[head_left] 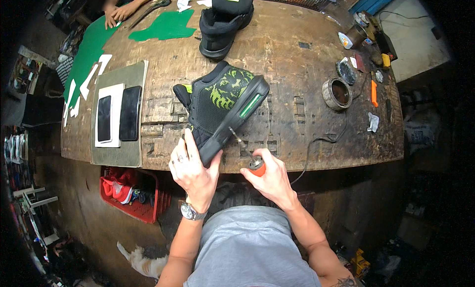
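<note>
A black shoe (227, 113) with a lime animal pattern and a green strip in its sole lies on its side on the wooden workbench (277, 59). My left hand (193, 173) is closed round its front end. My right hand (269, 180) grips a red-handled tool (257, 170) with a thin metal shaft, which looks like a soldering iron; its tip is at the sole's edge, though contact is unclear. A dark cord runs off to the right from below that hand. A second black shoe (215, 39) stands behind.
Two phones (129, 113) on a folder (99, 156), a can (336, 91), an orange cutter (374, 94) and green sheets (158, 29) share the bench. Another person's hands (118, 13) are at top left. A red crate (156, 198) and an animal (138, 260) are on the floor below.
</note>
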The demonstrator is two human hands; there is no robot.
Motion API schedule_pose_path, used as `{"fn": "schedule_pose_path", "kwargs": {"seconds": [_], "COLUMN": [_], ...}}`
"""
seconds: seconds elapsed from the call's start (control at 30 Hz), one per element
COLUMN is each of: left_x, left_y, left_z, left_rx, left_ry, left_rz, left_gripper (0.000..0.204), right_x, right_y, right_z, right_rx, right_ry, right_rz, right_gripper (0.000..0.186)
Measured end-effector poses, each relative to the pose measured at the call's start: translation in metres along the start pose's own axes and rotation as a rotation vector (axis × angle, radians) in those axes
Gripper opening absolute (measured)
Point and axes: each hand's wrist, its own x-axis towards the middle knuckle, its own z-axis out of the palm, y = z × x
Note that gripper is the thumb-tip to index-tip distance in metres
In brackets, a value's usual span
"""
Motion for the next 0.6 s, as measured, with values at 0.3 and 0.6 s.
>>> {"fn": "schedule_pose_path", "kwargs": {"seconds": [0.3, 0.6], "left_x": [-0.003, -0.063], "left_y": [0.004, -0.014], "left_z": [-0.005, 0.003], "left_rx": [-0.021, -0.184], "left_ry": [-0.009, 0.113], "left_rz": [0.000, 0.044], "left_gripper": [0.094, 0.101], "right_x": [0.006, 0.046], "right_y": [0.006, -0.008], "right_z": [-0.017, -0.051], "right_rx": [0.475, 0.989], "right_ry": [0.157, 0.209], "right_rz": [0.133, -0.092], "right_gripper": [0.044, 0.058]}}
